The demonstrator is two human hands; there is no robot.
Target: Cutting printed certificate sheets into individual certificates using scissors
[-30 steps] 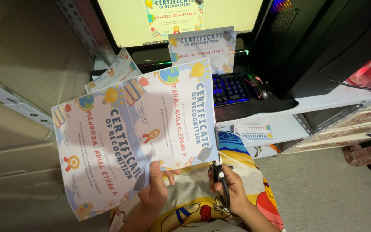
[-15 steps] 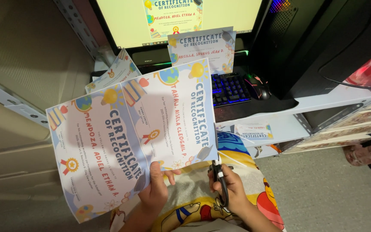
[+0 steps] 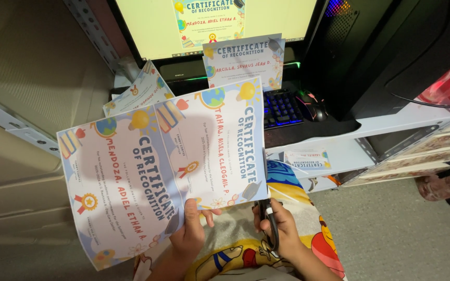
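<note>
My left hand [image 3: 189,235] pinches the bottom edge of a printed sheet [image 3: 157,166] that carries two colourful certificates side by side, held up over my lap. My right hand [image 3: 279,229] grips black scissors [image 3: 267,218] whose blades meet the sheet's lower right corner, along its right edge. Cartoon-print fabric [image 3: 246,255] on my lap lies beneath both hands.
A lit monitor [image 3: 214,26] stands ahead with a cut certificate [image 3: 243,60] leaning against it. More certificates [image 3: 139,93] lie to the left. A backlit keyboard [image 3: 282,109] and mouse [image 3: 311,106] sit on a pull-out tray; a dark computer tower [image 3: 391,52] stands right, above a white shelf [image 3: 339,151].
The sheet has tilted and shifted slightly left in my left hand. The scissors stay at its lower right corner.
</note>
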